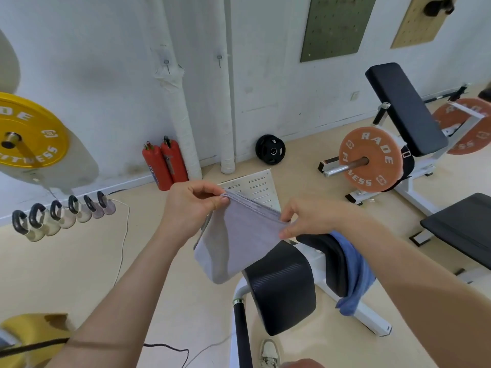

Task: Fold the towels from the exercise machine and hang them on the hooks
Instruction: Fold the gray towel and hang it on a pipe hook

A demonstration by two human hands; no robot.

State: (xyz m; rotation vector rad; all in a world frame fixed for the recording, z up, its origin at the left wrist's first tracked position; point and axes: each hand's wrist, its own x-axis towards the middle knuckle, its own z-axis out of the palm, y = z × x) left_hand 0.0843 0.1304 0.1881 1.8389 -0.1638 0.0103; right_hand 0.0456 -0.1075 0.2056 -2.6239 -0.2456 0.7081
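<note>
A pale lilac-grey towel [236, 240] hangs folded in the air in front of me. My left hand [191, 205] pinches its upper left corner, and my right hand [308, 219] pinches the upper right corner. Below the right hand, a blue towel [356, 277] is draped over a black roller pad [326, 258] of the white-framed exercise machine [372, 318]. A second black pad [281, 288] sits nearer me. Two small metal hooks, one [166, 62] and another [219, 59], stick out of the white wall ahead, both bare.
Two red fire extinguishers [164, 163] stand against the wall. A row of kettlebells [63, 213] lines the left floor. A yellow weight plate [24, 131] is at left, an orange plate [369, 160] on a bench machine at right. Cables [122, 235] cross the floor.
</note>
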